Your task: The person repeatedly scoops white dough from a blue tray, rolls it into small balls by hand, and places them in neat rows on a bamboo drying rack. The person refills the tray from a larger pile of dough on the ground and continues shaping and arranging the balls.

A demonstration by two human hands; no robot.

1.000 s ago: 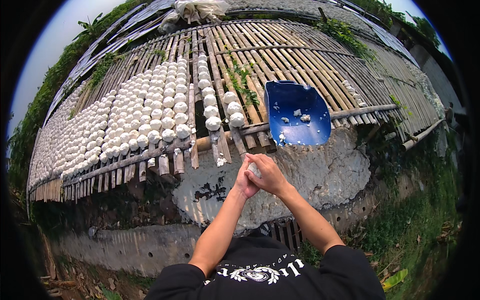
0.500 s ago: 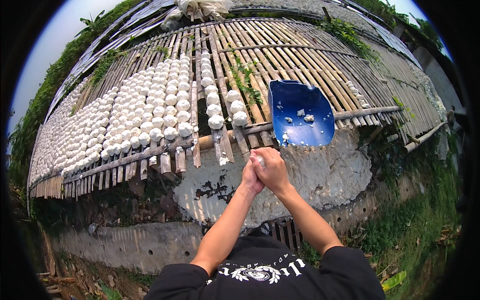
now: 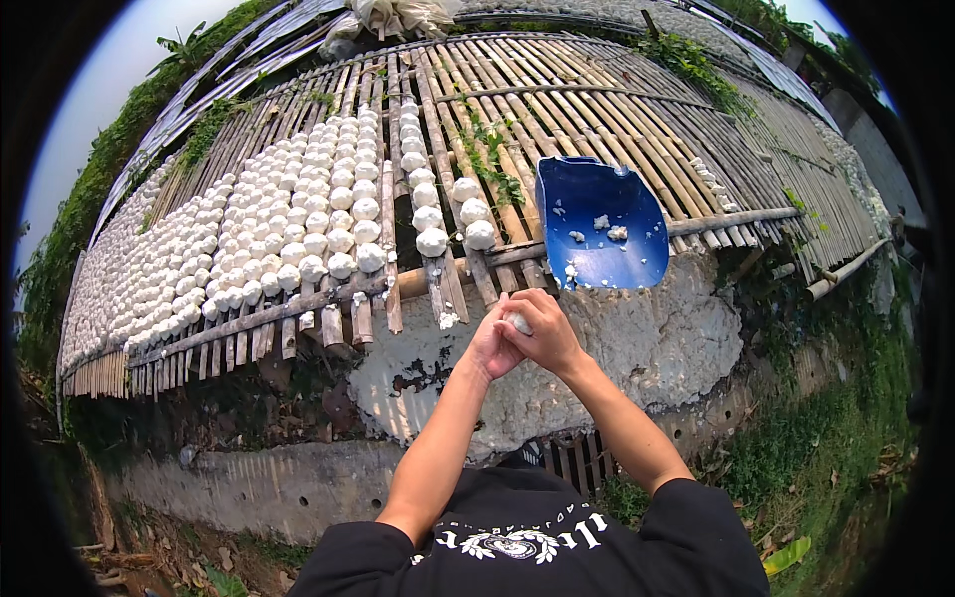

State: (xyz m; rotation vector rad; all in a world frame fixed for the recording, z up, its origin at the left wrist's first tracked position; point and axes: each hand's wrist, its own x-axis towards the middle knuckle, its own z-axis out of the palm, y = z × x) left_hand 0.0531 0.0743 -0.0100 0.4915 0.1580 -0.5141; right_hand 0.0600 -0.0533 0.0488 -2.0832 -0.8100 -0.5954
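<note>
Cupped together in front of me, my left hand and my right hand press around a white lump, most of it hidden by the fingers. The right palm lies over the lump while the left one supports it from the side. Just beyond my hands stands a blue scoop-shaped container with a few white crumbs in it. Left of it, rows of white balls rest on a bamboo rack. The ball nearest my hands ends a short row.
A pale, crusted slab lies under the rack's front edge, below my forearms. A low concrete wall runs behind my elbows. Green vines grow through the bamboo slats. Grass covers the ground at right.
My hands have shifted slightly down and parted a little at the top, so more of the white lump shows. The rack and blue container look the same apart from a small view shift.
</note>
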